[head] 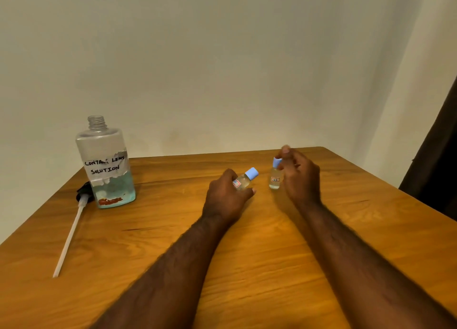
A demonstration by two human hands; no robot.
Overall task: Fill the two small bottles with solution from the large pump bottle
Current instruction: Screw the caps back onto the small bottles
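Observation:
The large clear bottle [106, 163], labelled "contact lens solution", stands uncapped at the table's left with pale blue liquid in its lower part. Its black pump head with long white tube [70, 232] lies on the table beside it. My left hand [226, 197] grips one small clear bottle [243, 180] with a blue cap, tilted to the right. My right hand [300, 178] holds the second small bottle [275, 179] upright, fingers at its blue cap; its base is just above or on the table.
A wooden table [247, 254] fills the lower view, its far edge against a plain wall. A dark curtain [437, 155] hangs at the right edge.

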